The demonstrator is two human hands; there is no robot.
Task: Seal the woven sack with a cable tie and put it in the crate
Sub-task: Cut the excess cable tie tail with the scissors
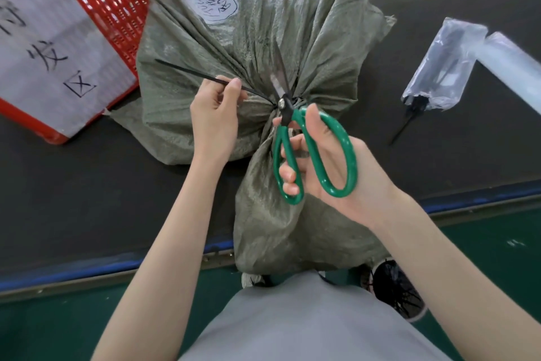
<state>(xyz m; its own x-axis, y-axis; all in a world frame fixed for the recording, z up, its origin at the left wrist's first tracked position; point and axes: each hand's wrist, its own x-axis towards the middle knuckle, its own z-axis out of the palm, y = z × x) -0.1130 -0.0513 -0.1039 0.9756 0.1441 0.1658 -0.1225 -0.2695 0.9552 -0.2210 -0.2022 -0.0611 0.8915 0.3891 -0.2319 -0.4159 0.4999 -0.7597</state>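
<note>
Pinching cable tie (pixel 205 79) tail, left hand (pixel 215 120), scissors (pixel 295 138) raised

One woven sack (pixel 257 47) lies on the one dark table (pixel 87 179), with one cable tie (pixel 202 78) around its neck and one pair of scissors (pixel 310 150) above it. Left of the sack stands one red crate (pixel 123 0) bearing one paper sign (pixel 49 47). Right of the sack there is one plastic bag of ties (pixel 445 68), and two hands are at the sack.
</note>
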